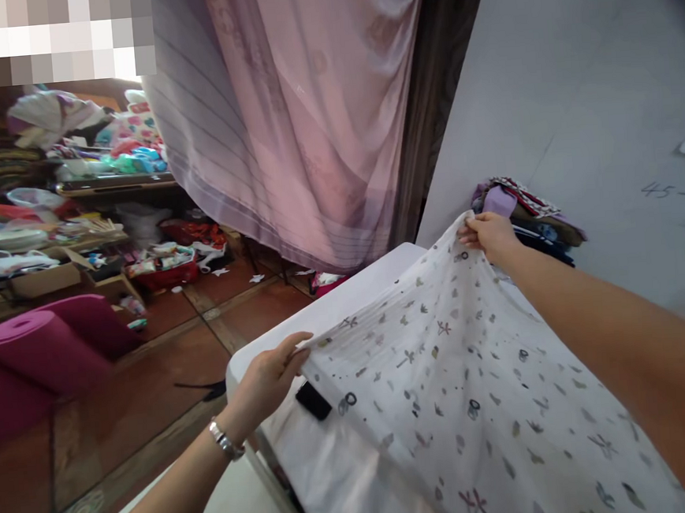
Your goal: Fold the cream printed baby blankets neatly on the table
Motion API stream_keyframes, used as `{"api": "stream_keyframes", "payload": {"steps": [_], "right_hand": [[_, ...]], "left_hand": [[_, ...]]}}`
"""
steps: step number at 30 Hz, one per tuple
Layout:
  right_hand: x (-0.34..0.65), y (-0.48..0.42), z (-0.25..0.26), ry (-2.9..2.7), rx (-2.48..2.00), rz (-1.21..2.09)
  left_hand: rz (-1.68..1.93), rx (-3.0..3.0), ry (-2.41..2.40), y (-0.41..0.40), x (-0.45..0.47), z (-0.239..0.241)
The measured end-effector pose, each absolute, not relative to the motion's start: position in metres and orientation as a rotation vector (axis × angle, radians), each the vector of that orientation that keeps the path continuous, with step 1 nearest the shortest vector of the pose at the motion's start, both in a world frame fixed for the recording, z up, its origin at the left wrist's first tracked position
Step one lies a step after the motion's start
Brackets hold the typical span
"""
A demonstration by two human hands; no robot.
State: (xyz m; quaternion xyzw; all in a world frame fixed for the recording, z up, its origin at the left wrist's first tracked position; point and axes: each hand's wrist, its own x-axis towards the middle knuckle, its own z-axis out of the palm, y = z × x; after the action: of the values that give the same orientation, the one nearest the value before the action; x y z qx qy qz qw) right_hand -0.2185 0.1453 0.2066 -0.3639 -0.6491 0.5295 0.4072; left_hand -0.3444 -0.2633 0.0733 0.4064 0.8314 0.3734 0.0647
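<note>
A white cloth [465, 381] printed with small grey and pink figures is stretched between my two hands over a white table [351, 291]. My right hand [489, 237] pinches its far corner and lifts it near the wall. My left hand [274, 372], with a metal watch at the wrist, grips the cloth's near-left edge at the table's corner. A small black object [313, 401] lies on the table just under the left hand.
A pile of folded fabrics [522, 211] sits on the table's far end against the grey wall. A pink curtain [301, 117] hangs ahead. Purple rolled mats [42, 351] lie on the tiled floor at left, with cluttered shelves [48, 216] behind.
</note>
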Motion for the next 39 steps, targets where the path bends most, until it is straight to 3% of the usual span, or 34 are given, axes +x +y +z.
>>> {"api": "stream_keyframes", "payload": {"steps": [6, 17, 22, 28, 39], "right_hand": [[-0.224, 0.143, 0.206, -1.643, -0.876, 1.381], [-0.246, 0.145, 0.191, -1.584, -0.852, 1.384], [-0.253, 0.156, 0.176, -1.583, -0.849, 1.385], [-0.269, 0.158, 0.142, -1.688, -0.77, 1.52], [-0.297, 0.138, 0.054, -1.805, -0.882, 1.694]], "left_hand": [[1.307, 1.21, 2.348, -0.276, -0.337, 0.072], [1.03, 1.037, 2.26, -0.265, -0.351, 0.079], [1.186, 0.793, 1.969, -0.252, -0.366, 0.083], [1.229, 0.68, 2.027, -0.238, -0.385, 0.07], [0.838, 0.699, 2.26, -0.226, -0.398, 0.051]]}}
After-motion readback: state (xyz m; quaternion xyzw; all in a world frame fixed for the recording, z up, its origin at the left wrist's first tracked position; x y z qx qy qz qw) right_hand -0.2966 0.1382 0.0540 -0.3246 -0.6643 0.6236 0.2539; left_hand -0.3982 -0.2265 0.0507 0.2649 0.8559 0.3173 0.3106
